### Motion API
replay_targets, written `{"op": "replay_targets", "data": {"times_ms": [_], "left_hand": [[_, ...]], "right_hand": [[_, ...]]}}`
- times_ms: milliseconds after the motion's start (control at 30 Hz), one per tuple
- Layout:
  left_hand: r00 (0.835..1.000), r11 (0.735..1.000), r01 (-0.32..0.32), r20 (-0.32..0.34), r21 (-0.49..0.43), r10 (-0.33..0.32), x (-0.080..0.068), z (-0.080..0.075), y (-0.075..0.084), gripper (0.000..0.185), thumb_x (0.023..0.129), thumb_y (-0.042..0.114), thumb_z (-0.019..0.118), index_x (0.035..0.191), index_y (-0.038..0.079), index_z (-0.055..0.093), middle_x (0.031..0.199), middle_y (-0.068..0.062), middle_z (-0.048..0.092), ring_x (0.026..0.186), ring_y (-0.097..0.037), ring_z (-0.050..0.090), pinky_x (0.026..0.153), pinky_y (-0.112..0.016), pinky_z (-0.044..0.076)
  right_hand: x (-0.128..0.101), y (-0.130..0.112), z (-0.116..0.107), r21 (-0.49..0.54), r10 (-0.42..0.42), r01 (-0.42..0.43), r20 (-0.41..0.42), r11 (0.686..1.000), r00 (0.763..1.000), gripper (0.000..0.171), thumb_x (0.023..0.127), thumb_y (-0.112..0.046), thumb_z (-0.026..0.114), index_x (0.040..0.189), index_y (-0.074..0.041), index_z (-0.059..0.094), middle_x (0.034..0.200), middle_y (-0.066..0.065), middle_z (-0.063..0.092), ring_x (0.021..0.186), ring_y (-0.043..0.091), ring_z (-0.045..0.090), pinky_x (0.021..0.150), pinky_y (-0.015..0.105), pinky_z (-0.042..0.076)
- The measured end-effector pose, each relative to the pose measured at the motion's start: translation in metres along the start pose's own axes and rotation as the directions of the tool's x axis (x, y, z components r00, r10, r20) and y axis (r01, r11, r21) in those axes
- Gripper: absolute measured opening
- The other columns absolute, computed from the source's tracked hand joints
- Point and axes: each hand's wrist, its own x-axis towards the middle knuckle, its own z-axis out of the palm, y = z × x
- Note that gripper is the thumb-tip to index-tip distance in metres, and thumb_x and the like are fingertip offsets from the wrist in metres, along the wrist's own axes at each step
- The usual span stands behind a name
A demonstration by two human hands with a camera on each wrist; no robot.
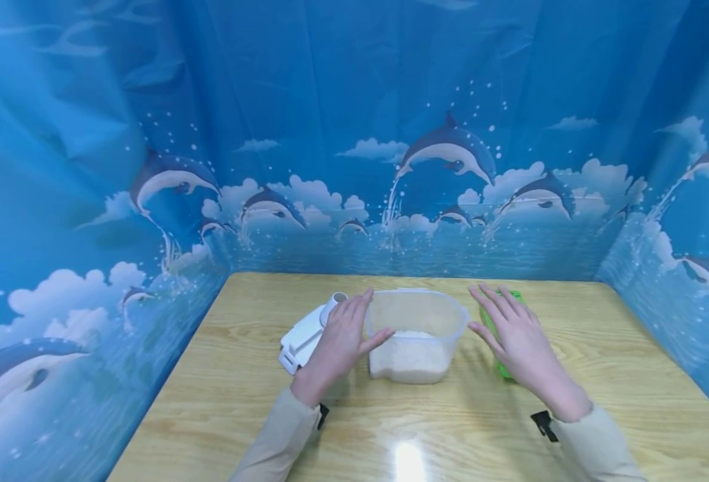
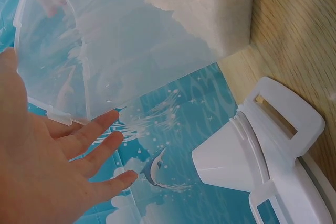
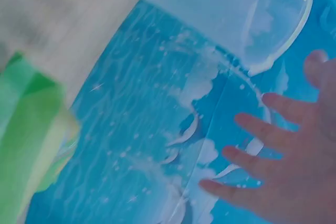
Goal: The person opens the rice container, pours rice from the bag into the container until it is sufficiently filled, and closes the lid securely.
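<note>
Now our left hand (image 1: 339, 338) and right hand (image 1: 513, 335) were open beside the clear tub (image 1: 417, 335) of white grains mid-desk (image 1: 209, 408). It looked heavy, thin, slippery; hold both side walls.

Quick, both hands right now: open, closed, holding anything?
Left hand: open, fingers straight, beside the clear tub of white grains, holding nothing.
Right hand: open, fingers spread, on the tub's other side, above a green object, holding nothing.
</note>
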Motion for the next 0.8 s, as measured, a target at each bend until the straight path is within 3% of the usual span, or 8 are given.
{"op": "replay_targets", "data": {"times_ms": [133, 267, 667, 800], "left_hand": [[1.0, 1.0, 0.007, 0.005, 0.0, -0.007, 0.0, 0.0, 0.0, 0.085, 0.1, 0.06, 0.051, 0.158, 0.003, 0.028, 0.155, -0.019, 0.043, 0.143, -0.035, 0.041, 0.12, -0.056, 0.029], [1.0, 1.0, 0.017, 0.014, 0.008, -0.017, 0.0, 0.0, 0.0, 0.085, 0.1, 0.061, 0.051, 0.159, 0.004, 0.028, 0.156, -0.017, 0.042, 0.143, -0.035, 0.04, 0.12, -0.056, 0.029], [1.0, 1.0, 0.008, 0.005, 0.001, -0.008, 0.0, 0.0, 0.001, 0.085, 0.099, 0.058, 0.054, 0.158, 0.002, 0.03, 0.155, -0.018, 0.045, 0.142, -0.036, 0.041, 0.119, -0.057, 0.03], [1.0, 1.0, -0.01, -0.002, -0.016, 0.01, 0.0, -0.001, -0.002, 0.091, 0.097, 0.069, 0.043, 0.157, 0.001, 0.031, 0.154, -0.02, 0.045, 0.142, -0.036, 0.042, 0.119, -0.057, 0.032]], "right_hand": [[0.01, -0.012, 0.007, 0.001, -0.107, 0.107, -0.023, 0.994, 0.994, 0.069, 0.1, -0.043, 0.061, 0.158, -0.016, 0.036, 0.159, 0.015, 0.038, 0.146, 0.047, 0.03, 0.109, 0.075, 0.028], [0.014, -0.018, 0.015, -0.027, -0.154, 0.154, -0.013, 0.988, 0.988, 0.074, 0.098, -0.05, 0.06, 0.159, -0.016, 0.034, 0.161, 0.013, 0.037, 0.147, 0.045, 0.03, 0.11, 0.073, 0.029], [0.014, -0.022, 0.024, 0.011, -0.068, 0.067, 0.107, 0.998, 0.992, 0.07, 0.103, -0.048, 0.053, 0.16, -0.016, 0.03, 0.165, 0.008, 0.029, 0.15, 0.044, 0.023, 0.114, 0.073, 0.023], [0.013, -0.021, 0.025, 0.013, -0.058, 0.057, 0.121, 0.998, 0.991, 0.071, 0.103, -0.049, 0.053, 0.161, -0.017, 0.028, 0.166, 0.009, 0.028, 0.151, 0.043, 0.02, 0.114, 0.073, 0.021]]}}
